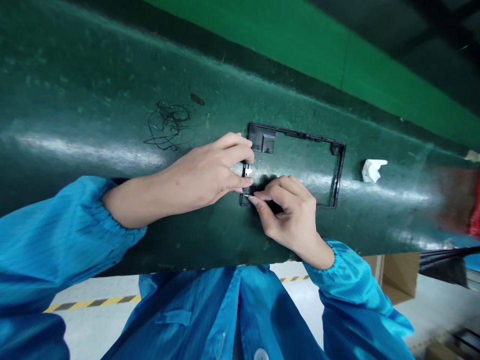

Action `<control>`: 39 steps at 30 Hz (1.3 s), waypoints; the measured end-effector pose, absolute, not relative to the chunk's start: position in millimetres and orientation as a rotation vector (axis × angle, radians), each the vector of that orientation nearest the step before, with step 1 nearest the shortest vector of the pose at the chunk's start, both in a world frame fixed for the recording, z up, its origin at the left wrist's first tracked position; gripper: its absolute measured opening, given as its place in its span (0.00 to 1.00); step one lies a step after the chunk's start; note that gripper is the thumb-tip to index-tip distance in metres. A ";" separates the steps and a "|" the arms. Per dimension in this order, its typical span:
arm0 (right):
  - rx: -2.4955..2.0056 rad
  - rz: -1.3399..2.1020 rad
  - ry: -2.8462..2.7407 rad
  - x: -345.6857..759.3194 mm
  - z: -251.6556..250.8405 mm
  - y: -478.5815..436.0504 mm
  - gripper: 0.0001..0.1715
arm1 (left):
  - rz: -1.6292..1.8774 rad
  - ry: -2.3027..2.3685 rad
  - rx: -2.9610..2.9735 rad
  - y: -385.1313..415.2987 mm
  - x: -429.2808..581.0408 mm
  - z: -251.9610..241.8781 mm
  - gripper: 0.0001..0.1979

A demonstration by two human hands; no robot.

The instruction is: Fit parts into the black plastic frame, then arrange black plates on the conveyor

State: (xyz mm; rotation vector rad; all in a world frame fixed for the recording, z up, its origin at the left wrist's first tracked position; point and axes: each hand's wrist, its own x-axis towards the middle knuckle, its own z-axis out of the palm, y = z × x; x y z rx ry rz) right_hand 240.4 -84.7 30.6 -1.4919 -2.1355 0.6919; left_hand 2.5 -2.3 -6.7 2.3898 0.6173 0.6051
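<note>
A black rectangular plastic frame [339, 165] lies flat on the dark green table [93, 125]. My left hand [210, 170] pinches the frame's left edge, with fingertips closed around a small pale part [248, 171] there. My right hand [290, 212] is curled at the frame's near left corner, with thumb and forefinger pressed on the black edge. Both arms wear blue sleeves.
A tangle of thin black wire [170, 125] lies to the left of the frame. A small white plastic piece [372, 170] sits to its right. Something red and blurred [459, 200] is at the far right. Cardboard boxes [397, 275] stand on the floor below the table edge.
</note>
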 end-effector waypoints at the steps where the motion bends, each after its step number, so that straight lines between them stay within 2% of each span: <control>1: -1.492 0.687 -2.132 239.9 30.3 -84.7 0.07 | 0.598 0.621 2.389 -2.6 2.2 -6.5 0.17; 7: -1.510 0.632 -2.112 237.6 26.7 -85.9 0.09 | 0.598 0.618 2.352 -1.4 1.5 -7.2 0.14; 20: -1.562 0.528 -2.089 230.6 19.9 -86.7 0.12 | 0.547 0.625 2.399 -0.7 -0.2 -2.3 0.16; 24: -1.503 0.615 -2.070 237.0 20.7 -83.4 0.10 | 0.535 0.608 2.296 1.6 -1.6 -2.2 0.13; 31: -1.389 0.700 -2.145 250.8 24.4 -79.2 0.06 | 0.565 0.598 2.268 3.0 -0.4 -2.9 0.13; 39: -1.359 0.692 -2.167 249.1 24.8 -78.8 0.06 | 0.557 0.597 2.292 1.4 0.3 -4.6 0.14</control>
